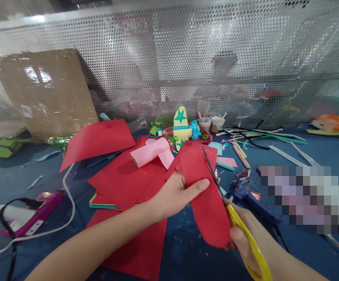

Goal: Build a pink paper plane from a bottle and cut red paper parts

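Observation:
My left hand [176,193] pinches a piece of red paper [208,214] with a rounded lower end, the thumb lying on top. My right hand [245,230] grips yellow-handled scissors [239,226]. Their dark blades [212,168] point away from me along the paper's right side, and whether they are parted I cannot make out. Beneath and left of my left hand, red sheets [122,183] lie spread over one another. A pink paper-wrapped tube [151,152] rests on them, with a loose pink flap.
A purple power strip [34,214] with cables lies at left. A glue gun [254,203] and a blurred phone-like object [298,199] are at right. Further back stand a yellow paper rocket [181,125] and small pots [204,124]. A cardboard panel [46,93] leans on perforated metal [169,47].

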The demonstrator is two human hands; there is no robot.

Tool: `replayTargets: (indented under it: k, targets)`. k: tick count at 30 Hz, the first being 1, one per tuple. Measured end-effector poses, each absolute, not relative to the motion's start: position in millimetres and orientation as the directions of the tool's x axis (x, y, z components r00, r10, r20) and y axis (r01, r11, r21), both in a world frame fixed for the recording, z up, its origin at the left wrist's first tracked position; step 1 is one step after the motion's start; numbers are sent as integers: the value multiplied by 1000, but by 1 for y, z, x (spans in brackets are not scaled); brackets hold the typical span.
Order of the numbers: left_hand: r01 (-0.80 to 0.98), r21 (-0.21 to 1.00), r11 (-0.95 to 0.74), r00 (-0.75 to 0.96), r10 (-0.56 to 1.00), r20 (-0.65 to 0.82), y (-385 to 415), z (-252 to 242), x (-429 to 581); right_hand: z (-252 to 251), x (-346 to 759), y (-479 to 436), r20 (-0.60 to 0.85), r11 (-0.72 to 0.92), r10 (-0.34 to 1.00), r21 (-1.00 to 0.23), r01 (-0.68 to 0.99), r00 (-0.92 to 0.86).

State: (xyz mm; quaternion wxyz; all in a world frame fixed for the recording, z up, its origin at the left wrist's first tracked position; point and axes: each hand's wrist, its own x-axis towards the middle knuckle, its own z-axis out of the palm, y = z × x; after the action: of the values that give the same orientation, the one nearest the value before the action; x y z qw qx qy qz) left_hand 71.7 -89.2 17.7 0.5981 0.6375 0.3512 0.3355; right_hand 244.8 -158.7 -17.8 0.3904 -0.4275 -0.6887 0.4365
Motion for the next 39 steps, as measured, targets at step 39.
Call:
replayTargets:
  k: [39]
  targets:
    - [-406,913,44,176,984,31,-37,8,60,-13,243,-119,-122,-119,987,-992,-30,103]
